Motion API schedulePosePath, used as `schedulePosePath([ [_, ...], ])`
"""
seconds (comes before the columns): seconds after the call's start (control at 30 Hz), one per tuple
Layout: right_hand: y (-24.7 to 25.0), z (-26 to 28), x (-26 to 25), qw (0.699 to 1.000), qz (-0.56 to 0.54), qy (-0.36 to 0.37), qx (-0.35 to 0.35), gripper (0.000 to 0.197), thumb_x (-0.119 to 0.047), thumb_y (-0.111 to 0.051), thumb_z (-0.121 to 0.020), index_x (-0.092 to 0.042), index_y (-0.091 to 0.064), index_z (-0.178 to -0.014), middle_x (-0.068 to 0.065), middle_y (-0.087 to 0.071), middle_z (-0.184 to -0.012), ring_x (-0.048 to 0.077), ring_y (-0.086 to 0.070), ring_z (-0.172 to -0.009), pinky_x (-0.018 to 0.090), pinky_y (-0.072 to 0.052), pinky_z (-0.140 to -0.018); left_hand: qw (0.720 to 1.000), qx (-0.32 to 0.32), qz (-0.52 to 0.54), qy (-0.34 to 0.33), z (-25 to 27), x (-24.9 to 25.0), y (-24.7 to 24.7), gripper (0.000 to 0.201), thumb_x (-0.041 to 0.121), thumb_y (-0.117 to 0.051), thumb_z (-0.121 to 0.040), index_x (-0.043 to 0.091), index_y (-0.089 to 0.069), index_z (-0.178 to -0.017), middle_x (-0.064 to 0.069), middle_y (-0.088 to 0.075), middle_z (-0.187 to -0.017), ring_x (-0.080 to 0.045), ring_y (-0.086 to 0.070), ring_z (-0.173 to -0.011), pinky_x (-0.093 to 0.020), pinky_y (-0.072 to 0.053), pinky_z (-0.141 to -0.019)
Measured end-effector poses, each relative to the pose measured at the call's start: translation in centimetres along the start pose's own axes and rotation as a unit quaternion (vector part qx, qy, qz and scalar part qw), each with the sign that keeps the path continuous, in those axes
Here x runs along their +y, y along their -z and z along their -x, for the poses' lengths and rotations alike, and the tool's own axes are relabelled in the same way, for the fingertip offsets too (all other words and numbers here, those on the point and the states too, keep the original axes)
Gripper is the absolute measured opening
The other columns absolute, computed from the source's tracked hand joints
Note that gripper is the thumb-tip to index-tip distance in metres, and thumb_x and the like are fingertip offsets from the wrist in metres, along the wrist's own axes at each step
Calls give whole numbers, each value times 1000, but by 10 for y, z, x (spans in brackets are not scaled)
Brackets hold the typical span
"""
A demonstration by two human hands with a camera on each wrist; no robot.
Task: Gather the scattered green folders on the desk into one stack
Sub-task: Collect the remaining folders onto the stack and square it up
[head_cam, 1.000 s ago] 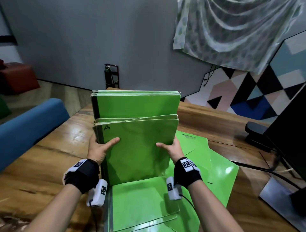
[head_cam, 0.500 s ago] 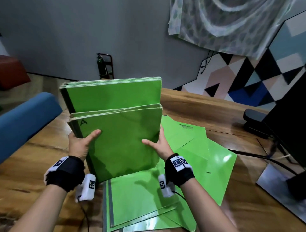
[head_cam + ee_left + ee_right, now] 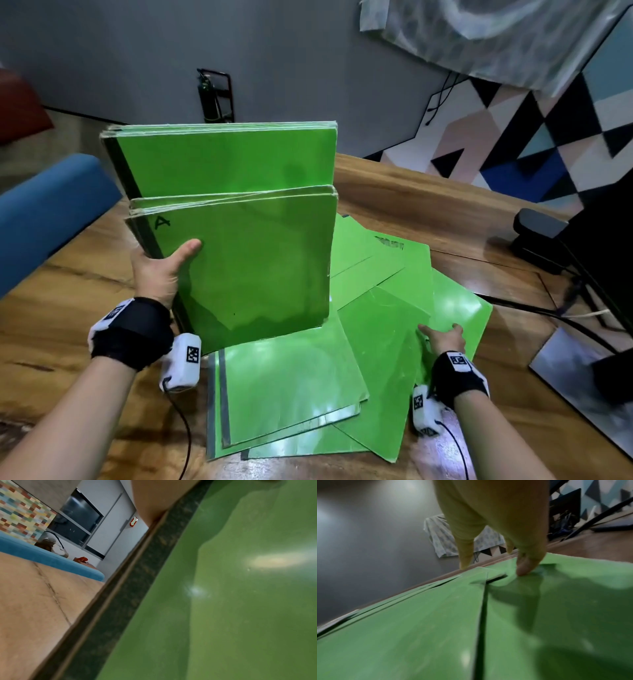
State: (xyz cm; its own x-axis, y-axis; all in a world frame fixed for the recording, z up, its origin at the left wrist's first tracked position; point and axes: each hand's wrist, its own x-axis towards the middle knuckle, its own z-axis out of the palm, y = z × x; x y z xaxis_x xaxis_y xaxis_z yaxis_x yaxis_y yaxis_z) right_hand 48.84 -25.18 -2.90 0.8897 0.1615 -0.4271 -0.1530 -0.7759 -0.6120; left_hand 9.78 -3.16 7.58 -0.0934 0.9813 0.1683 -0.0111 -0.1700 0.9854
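Note:
A thick bundle of green folders point(image 3: 246, 246) stands upright on its lower edge on the desk, the front one marked "A". My left hand point(image 3: 161, 270) grips its left, dark-spined edge point(image 3: 137, 588), thumb across the front cover. Several more green folders point(image 3: 383, 308) lie fanned flat on the desk to the right and in front of the bundle. My right hand point(image 3: 442, 337) reaches over them with straight fingers, and a fingertip point(image 3: 524, 569) presses on a flat folder point(image 3: 565, 601) near its far edge.
The wooden desk point(image 3: 68, 308) carries a black monitor stand and cables point(image 3: 565, 308) at the right and a dark device point(image 3: 537, 233) at the back right. A blue sofa point(image 3: 44, 205) runs along the desk's left side. A grey wall is behind.
My right hand has let go of the upright bundle's right edge and dropped down to the flat folders on the right. The left hand alone now holds the bundle upright.

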Motion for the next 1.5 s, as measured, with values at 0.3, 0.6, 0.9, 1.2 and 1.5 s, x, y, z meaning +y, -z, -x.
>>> schedulePosePath([
  [0.3,-10,-18,-37,987,-68,-44,-135,103,-30,-83,-62,1,-27,-143,22,-38,-145,38,-42,-129,47,-35,-108,999,17,-21,42,-5,-13,7,116,72,-76,-36,-5,-52,-118,-20,-60,-120,-29,-57,-113,-46,-43,-104],
  [0.6,6,-14,-58,992,-98,70,-20,70,-12,-69,-81,-4,-35,-141,21,-47,-140,26,-55,-105,42,-42,-99,999,10,-4,36,1,-10,7,115,75,-75,-32,-5,-56,-113,-20,-63,-114,-30,-60,-107,-38,-48,-94],
  [0.9,119,12,-88,966,-69,212,130,47,-14,-65,-84,-13,-54,-130,21,-59,-126,37,-55,-116,41,-43,-99,1000,-9,4,1,9,1,1,19,24,-73,-73,18,-54,-71,8,-57,-63,-4,-54,-62,-14,-46,-56],
  [1.2,198,72,-102,899,-243,355,83,27,-4,-63,-83,-9,-62,-110,6,-70,-83,17,-65,-74,37,-55,-80,1000,-12,11,-22,10,8,-4,21,18,-72,-75,9,-56,-85,5,-51,-68,3,-51,-53,2,-38,-45],
  [1.5,204,116,-118,776,-434,446,-104,46,-34,-75,-44,-25,-62,-87,-15,-74,-75,-1,-70,-71,18,-57,-69,999,-21,21,-12,9,14,-3,18,18,-74,-72,23,-57,-74,7,-57,-74,-7,-54,-67,-17,-47,-62],
])
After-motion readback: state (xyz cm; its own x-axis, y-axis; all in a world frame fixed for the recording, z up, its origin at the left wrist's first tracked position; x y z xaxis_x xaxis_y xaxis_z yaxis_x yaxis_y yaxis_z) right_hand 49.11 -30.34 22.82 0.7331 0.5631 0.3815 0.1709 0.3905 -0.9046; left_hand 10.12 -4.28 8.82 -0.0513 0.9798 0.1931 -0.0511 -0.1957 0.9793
